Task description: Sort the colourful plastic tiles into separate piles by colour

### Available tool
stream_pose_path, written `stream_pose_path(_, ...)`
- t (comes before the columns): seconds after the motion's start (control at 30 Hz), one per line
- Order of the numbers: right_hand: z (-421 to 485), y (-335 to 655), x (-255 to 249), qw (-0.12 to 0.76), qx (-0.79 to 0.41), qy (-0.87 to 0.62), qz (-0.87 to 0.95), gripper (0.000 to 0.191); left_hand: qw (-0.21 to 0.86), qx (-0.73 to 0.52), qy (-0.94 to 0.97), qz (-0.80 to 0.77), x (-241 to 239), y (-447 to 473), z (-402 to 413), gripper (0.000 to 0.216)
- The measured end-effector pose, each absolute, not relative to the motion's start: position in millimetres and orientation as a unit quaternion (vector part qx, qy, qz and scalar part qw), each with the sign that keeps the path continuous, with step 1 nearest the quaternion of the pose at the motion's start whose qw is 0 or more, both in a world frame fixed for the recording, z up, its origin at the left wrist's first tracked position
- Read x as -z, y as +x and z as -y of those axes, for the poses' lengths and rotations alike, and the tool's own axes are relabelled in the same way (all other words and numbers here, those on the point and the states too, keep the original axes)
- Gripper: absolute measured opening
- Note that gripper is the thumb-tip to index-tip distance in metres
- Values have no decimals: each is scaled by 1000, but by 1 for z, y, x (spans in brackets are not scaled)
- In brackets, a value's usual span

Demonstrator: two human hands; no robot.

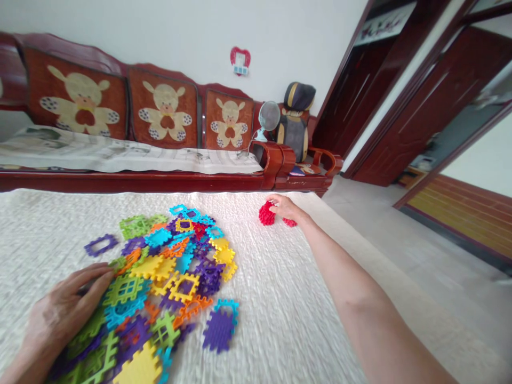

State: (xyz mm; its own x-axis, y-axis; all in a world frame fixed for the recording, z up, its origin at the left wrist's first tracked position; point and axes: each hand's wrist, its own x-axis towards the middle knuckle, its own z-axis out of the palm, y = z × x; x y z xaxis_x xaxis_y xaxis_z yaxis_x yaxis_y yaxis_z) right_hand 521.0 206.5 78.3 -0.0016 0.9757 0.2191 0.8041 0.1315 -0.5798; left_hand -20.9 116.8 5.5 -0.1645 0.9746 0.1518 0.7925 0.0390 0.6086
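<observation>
A heap of flat plastic interlocking building pieces (160, 269) in green, yellow, purple, blue and orange spreads over the left of the cloth-covered table (276, 304). My left hand (66, 304) rests at the heap's left side, its fingers stretched out and a gap between thumb and fingers. Its fingertips touch green pieces (125, 288). My right hand (286, 205) reaches to the far right part of the table, with thumb and fingers closed around red interlocking pieces (266, 213). Another bit of red (290, 222) shows just under that hand.
Behind the table stands a dark red wooden sofa (160, 180) with bear-patterned cushions (166, 109). A small fan (269, 117) stands at its right end, beside a chair (295, 133). Tiled floor (400, 224) lies right of the table. A purple frame piece (101, 245) lies apart from the heap.
</observation>
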Motion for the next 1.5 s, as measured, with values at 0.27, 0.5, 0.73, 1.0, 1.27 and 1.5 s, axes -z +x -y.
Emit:
stream_pose_path(0.27,-212,530,-78,296,-144,-634,700,36,127,-304,635,-699,0,-22,-117,47)
stream_pose_path(0.5,-215,535,-75,276,-120,-617,727,37,109,-317,641,-690,0,-22,-117,44)
stream_pose_path(0.73,-203,528,-84,322,-81,-616,714,50,120,-316,639,-691,-4,-20,-115,47)
stream_pose_path(1.0,-173,443,-56,471,-84,-514,712,26,124,-342,651,-667,11,-24,-120,41)
stream_pose_path(1.27,-187,304,-32,236,-117,-563,783,28,111,-363,667,-641,16,-24,-120,38)
stream_pose_path(1.5,-192,277,-42,113,-88,-639,756,35,108,-332,659,-667,20,-31,-123,38)
